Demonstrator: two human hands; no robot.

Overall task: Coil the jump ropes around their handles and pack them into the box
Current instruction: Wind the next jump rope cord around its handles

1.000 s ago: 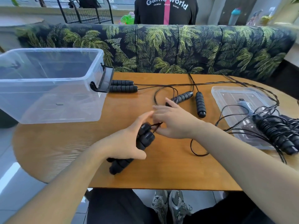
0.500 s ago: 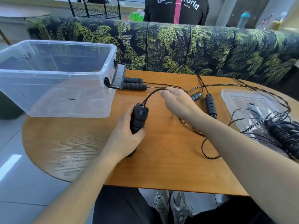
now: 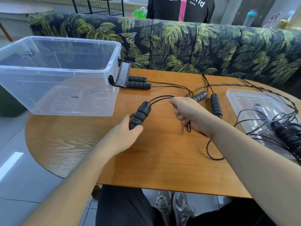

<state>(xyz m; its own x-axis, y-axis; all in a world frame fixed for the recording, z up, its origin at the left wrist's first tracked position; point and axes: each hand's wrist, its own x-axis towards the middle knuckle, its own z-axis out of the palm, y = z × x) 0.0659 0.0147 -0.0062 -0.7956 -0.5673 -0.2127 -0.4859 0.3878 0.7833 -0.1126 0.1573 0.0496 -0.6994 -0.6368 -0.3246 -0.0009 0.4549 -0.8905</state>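
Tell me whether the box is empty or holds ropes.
Empty: the clear box shows only its bare ribbed floor; no rope inside.

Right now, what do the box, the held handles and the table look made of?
Box: clear glossy plastic; the table shows through its walls.
Handles held by the left hand: matte black, ribbed, probably foam or soft rubber.
Table: wood or wood-look veneer, satin; grain lines visible.

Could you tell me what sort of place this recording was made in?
Probably a lounge or casual seating area, perhaps in a play or games venue: a round wooden table stands against a palm-print upholstered bench, with a black wire rack and bright toys behind it.
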